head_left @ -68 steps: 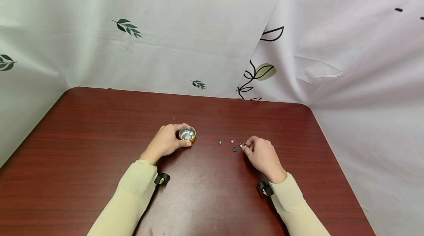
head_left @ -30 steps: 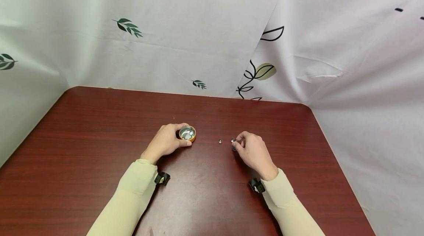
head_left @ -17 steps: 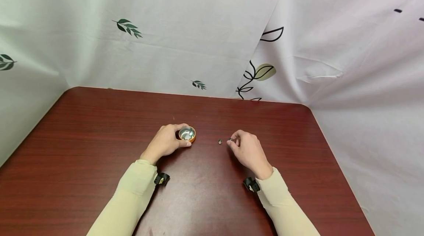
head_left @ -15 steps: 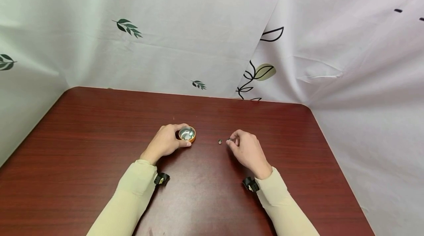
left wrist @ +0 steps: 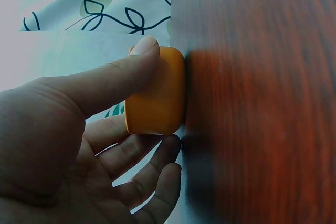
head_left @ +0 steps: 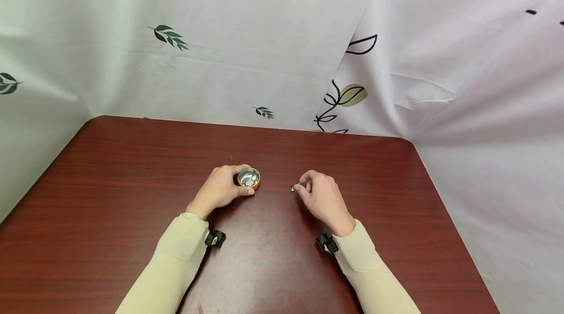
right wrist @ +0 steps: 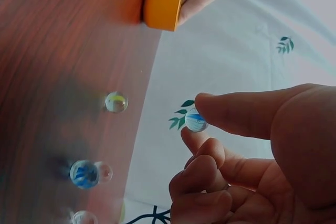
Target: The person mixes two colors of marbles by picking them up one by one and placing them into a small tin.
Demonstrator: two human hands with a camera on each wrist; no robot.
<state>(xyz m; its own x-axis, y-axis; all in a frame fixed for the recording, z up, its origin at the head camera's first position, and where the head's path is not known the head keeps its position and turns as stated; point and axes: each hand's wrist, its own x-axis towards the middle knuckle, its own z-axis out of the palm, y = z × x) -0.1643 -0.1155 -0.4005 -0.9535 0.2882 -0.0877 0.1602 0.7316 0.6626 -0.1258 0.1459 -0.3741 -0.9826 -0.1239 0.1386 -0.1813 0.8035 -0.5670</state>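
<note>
My left hand (head_left: pixel 220 187) holds a small orange cup (left wrist: pixel 160 93) by its sides, thumb on one side and fingers on the other. Standing upright on the table, the cup shows a shiny silvery inside in the head view. My right hand (head_left: pixel 323 199) pinches a clear glass marble (right wrist: pixel 196 120) with a blue swirl between thumb and index finger, above the table. Close to those fingertips lies a marble with a yellow swirl (right wrist: pixel 116 102). A blue marble (right wrist: pixel 84 174), a clear pinkish marble (right wrist: pixel 105 172) and another clear marble (right wrist: pixel 84 217) also rest on the table; my right hand hides them in the head view.
The dark red wooden table (head_left: pixel 273 255) has rounded far corners. A white cloth (head_left: pixel 246 54) with leaf prints hangs behind it and at both sides. Black camera bands (head_left: pixel 216 238) sit at both wrists.
My right hand has moved left across the marbles, carrying the pinched one, and is now close to the yellow-swirl marble. My left hand and the cup have stayed in place.
</note>
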